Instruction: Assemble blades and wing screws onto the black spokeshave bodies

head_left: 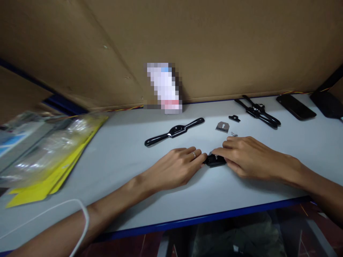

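Observation:
Both hands are on a black spokeshave [216, 161] low over the table, its middle showing between them and its handles mostly covered. My left hand [178, 166], with a ring on one finger, is closed around its left side. From the right, my right hand [248, 157] grips the other side, the fingertips near its centre. Beyond it lie a loose steel blade [222, 126] with a slot, a small black cap piece [234, 118] and a small screw [234, 134]. Another spokeshave body [177, 131], without a blade, rests to the left of these.
Two spokeshaves [258, 111] lie crossed at the back right, beside a black phone [296, 106]. At the left are clear plastic bags [53, 150] and yellow sheets [64, 171]. A blurred upright item [166, 87] leans on the cardboard wall [214, 46]. A white cable [83, 210] crosses my left forearm.

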The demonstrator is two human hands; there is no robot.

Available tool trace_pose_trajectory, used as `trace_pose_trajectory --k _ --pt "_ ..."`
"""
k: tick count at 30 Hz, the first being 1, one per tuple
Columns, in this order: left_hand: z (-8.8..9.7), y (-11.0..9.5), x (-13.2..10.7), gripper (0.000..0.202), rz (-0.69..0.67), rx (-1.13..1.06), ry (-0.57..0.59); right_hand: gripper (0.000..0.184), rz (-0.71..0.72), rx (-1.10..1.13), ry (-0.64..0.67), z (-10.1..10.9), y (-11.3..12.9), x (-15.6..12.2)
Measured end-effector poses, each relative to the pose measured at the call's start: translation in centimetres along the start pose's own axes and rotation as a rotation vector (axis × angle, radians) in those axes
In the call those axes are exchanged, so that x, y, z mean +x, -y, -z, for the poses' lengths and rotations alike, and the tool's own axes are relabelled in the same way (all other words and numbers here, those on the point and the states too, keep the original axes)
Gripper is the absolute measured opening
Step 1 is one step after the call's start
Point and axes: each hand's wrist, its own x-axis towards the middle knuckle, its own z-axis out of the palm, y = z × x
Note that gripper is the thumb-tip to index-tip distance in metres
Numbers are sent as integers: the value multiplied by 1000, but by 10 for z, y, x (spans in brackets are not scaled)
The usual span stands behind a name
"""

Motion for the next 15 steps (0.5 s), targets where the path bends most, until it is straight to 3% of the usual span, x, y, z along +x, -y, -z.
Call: trace_pose_trajectory --k 7,15 --pt "1 0 1 17 -3 3 2 24 0 12 5 1 -3 0" --pt "1 0 1 17 3 -8 6 36 -12 27 -14 -1 -1 1"
